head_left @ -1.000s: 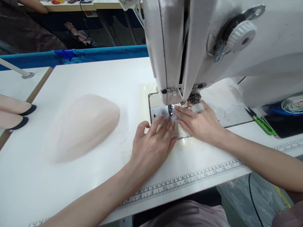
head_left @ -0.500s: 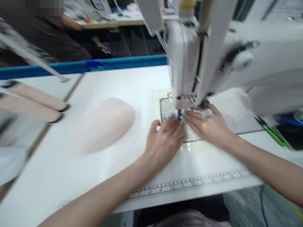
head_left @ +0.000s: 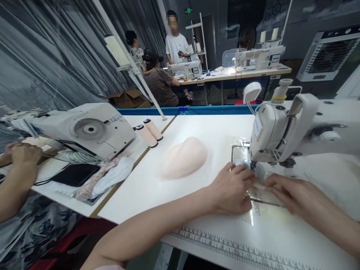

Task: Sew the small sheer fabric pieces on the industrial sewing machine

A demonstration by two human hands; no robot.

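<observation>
My left hand (head_left: pixel 232 187) lies on the white table just left of the needle of the white sewing machine (head_left: pixel 284 127), fingers bent and pressing down on a small clear piece (head_left: pixel 260 191) on the needle plate. My right hand (head_left: pixel 292 195) rests on the right side of the same piece, fingers stretched toward the needle. The piece is thin and see-through, and much of it is hidden under my fingers. A pale pink fabric pile (head_left: pixel 184 157) sits to the left of my hands.
A ruler strip (head_left: pixel 225 247) runs along the table's front edge. On the left table stand another sewing machine (head_left: pixel 87 129), two pink thread cones (head_left: pixel 149 133) and a co-worker's hand (head_left: pixel 24 153). Several people and more machines are at the back.
The view has swung up and to the left, so the room and the neighbouring table now show. Both hands stay at the needle on the clear piece.
</observation>
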